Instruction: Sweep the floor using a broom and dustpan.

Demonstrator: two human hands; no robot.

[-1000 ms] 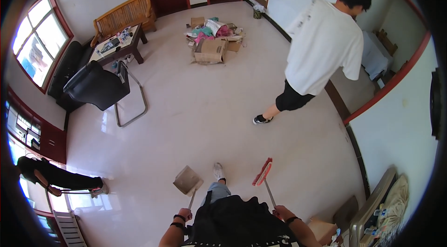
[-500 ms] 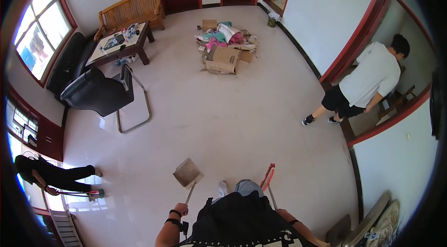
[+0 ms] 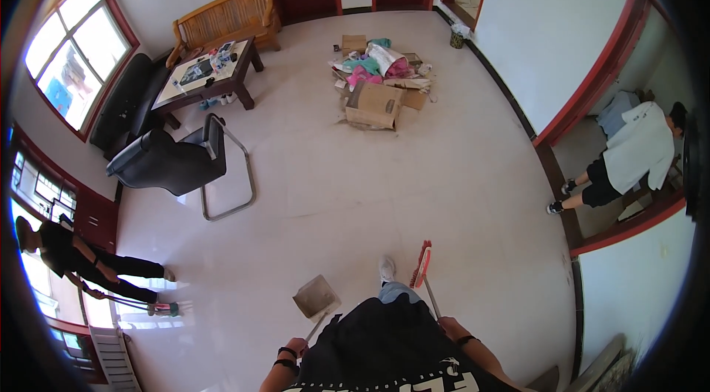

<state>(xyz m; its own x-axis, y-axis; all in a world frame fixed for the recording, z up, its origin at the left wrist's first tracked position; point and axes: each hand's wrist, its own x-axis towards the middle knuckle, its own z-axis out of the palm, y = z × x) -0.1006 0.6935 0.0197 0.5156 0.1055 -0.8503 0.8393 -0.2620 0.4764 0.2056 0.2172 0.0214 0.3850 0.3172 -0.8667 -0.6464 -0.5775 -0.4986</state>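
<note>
My left hand (image 3: 297, 347) is closed round the handle of a long-handled dustpan (image 3: 316, 297). Its beige pan hangs ahead of my left side; whether it touches the floor I cannot tell. In my right hand (image 3: 450, 328) is the handle of a broom (image 3: 422, 264), its red and white head out in front of me. Between the two tools one of my shoes (image 3: 387, 268) shows on the pale tiles. Farther off lies a heap of rubbish (image 3: 370, 66), with a brown cardboard box (image 3: 373, 104) at its near side and pink and green plastic around it.
A black armchair (image 3: 166, 163), a low table (image 3: 203, 70) and a wooden bench (image 3: 225, 13) stand at the left. One person (image 3: 96, 262) holds a long-handled tool there. At the right, a person in a white top (image 3: 636, 148) bends in a doorway. A bin (image 3: 458, 37) stands by the wall.
The room has shifted rightward in view, and one of my feet shows farther forward. The person in white has moved deeper into the doorway and bent over. Both my hands keep their tools.
</note>
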